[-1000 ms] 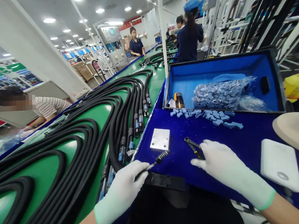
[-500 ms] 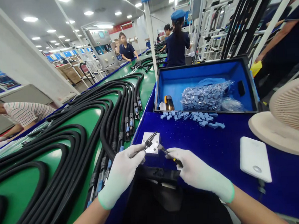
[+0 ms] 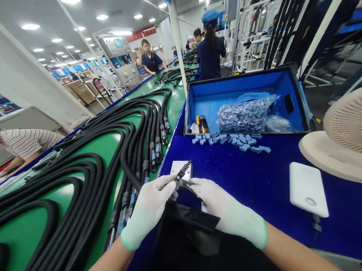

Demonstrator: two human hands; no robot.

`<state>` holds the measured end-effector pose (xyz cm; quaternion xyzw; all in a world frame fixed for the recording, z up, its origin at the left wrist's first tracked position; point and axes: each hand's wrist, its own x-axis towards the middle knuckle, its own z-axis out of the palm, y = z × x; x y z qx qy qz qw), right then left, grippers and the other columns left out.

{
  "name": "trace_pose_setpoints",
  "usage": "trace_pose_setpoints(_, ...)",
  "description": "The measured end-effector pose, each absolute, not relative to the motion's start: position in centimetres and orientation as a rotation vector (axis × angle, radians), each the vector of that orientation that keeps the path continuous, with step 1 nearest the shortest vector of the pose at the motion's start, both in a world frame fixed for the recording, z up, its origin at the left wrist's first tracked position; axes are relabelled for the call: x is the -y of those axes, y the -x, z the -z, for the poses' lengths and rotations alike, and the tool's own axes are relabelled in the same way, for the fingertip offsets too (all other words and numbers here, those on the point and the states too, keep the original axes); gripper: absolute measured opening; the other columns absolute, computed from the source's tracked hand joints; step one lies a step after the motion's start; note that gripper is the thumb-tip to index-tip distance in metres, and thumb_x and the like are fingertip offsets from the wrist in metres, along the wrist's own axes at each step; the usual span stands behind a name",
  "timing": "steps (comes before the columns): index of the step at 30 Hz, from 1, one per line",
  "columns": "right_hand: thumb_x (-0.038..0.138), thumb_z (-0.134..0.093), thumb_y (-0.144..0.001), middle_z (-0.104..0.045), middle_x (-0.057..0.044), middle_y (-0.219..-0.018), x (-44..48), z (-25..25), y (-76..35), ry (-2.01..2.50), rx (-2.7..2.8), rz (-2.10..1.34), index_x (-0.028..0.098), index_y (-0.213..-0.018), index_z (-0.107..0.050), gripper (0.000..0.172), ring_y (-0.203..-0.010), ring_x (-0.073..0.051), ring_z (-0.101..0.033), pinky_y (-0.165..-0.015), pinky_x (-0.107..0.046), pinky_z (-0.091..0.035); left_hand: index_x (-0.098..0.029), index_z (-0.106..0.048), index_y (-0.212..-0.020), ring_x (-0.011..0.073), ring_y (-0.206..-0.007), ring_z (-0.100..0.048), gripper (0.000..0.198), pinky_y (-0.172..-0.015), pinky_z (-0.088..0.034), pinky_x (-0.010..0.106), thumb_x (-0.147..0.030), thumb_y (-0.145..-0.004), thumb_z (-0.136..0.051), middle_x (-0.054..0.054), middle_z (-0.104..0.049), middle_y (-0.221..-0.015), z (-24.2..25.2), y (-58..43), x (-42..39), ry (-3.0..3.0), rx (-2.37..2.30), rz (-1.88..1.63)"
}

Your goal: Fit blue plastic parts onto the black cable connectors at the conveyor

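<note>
My left hand and right hand are close together in my head view. The left pinches a dark ribbed piece; the right is wrapped around the pliers, whose tip meets the left fingers' end of the piece. Whether it bites, I cannot tell. From here, the piece slants across a white block on the blue tabletop. Beyond, I see loose blue clips along the bin.
</note>
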<state>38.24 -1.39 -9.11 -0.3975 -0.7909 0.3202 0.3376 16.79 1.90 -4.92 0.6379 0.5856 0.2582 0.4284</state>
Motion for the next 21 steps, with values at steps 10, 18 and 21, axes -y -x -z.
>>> trace_pose_setpoints(10,-0.003,-0.044,-0.078,-0.066,-0.010,-0.110,1.4,12.0,-37.6,1.255,2.186,-0.679,0.017,-0.103,-0.066,0.039,-0.101,-0.024,-0.059,-0.091,-0.037,-0.049,-0.022,-0.074,-0.115,0.0225,-0.078,-0.069,0.033,-0.072,-0.051,0.031,-0.041,-0.094,-0.056,0.001,-0.076,-0.082,5.3,-16.3,-1.7,-1.717,-1.464,-0.542)
trace_pose_setpoints(18,0.013,-0.057,-0.086,-0.065,-0.008,-0.100,1.6,10.1,-38.2,1.334,2.091,-0.811,0.018,-0.097,-0.062,0.013,-0.087,-0.021,-0.060,-0.078,-0.032,-0.047,-0.028,-0.067,-0.129,0.0229,-0.111,-0.069,0.037,-0.098,-0.052,0.032,-0.036,-0.093,-0.062,0.001,-0.072,-0.127,4.5,-19.1,-2.6,-1.843,-1.304,-0.706)
trace_pose_setpoints(21,0.020,-0.058,-0.089,-0.067,-0.008,-0.106,1.7,10.2,-38.6,1.350,1.964,-0.884,0.019,-0.112,-0.060,0.023,-0.089,-0.022,-0.063,-0.077,-0.031,-0.047,-0.026,-0.072,-0.120,0.0220,-0.114,-0.067,0.030,-0.102,-0.051,0.031,-0.032,-0.095,-0.057,-0.001,-0.074,-0.123,4.0,-19.7,-3.2,-1.917,-1.302,-0.732)
